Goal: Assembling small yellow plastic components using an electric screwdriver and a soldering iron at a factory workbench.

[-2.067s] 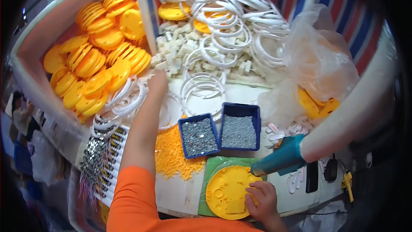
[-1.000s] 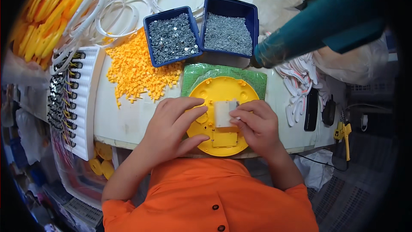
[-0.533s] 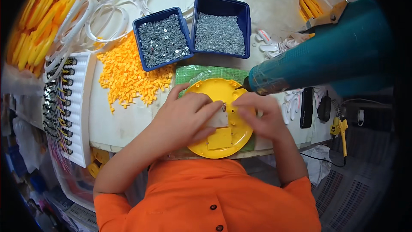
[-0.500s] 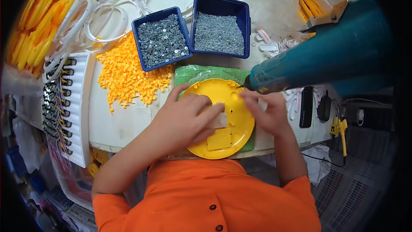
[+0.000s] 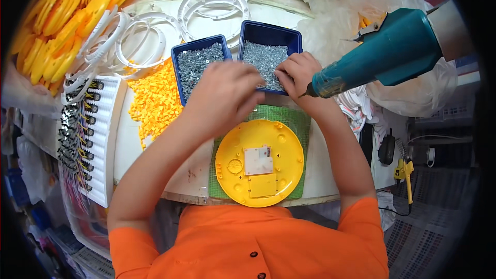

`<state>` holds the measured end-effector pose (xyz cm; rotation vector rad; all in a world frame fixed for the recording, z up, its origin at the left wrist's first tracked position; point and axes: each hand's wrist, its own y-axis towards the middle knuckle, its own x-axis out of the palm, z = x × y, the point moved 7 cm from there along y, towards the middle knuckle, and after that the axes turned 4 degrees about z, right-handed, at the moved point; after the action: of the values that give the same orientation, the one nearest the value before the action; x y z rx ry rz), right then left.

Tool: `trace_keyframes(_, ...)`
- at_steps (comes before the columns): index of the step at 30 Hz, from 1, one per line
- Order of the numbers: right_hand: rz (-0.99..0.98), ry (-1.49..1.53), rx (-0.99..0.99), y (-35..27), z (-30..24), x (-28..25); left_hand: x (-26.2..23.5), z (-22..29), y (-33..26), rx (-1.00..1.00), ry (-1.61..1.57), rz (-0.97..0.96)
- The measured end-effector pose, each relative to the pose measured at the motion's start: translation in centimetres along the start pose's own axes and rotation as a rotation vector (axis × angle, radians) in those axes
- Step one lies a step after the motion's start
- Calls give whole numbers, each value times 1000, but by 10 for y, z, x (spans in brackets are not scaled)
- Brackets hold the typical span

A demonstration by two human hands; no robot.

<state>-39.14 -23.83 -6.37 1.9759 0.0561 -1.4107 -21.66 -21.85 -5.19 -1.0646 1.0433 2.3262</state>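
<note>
A round yellow plastic cover (image 5: 289, 175) lies on the green mat (image 5: 305, 124), with a white box-shaped part (image 5: 258, 160) on its middle. Above its far edge is my left hand (image 5: 222, 90), at the front of the blue bin of washer-headed screws (image 5: 199, 64). Motion smears its fingers, so whatever they hold is hidden. My right hand (image 5: 300, 80) bends over the front right corner of the second blue bin, which is full of small screws (image 5: 261, 57). Its fingers are curled together, and anything pinched between them is too small to make out. The teal electric screwdriver (image 5: 377, 54) hangs just right of that hand.
Small yellow plastic pieces (image 5: 152, 103) are heaped left of the bins. Wired parts line a white foam tray (image 5: 111, 139) farther left. White rings (image 5: 214, 13) and stacked yellow covers (image 5: 62, 26) stand behind. A yellow-handled tool (image 5: 405, 175) hangs at the right edge.
Both hands have left the yellow cover and moved away from me to the bins. The white part now shows uncovered on the cover. The view has shifted slightly.
</note>
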Motion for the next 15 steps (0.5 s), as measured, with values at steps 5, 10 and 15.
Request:
trace_keyframes(5, 54, 80, 122, -14, -1, -12, 18, -40, 32, 14, 257, 125)
trace_keyframes(10, -58, 432, 460, -53, -24, -33, 22, -47, 31, -29, 162, 127)
trace_keyframes(15, -103, 462, 336, -83, -72, -29, 25, -42, 31, 21, 172, 194)
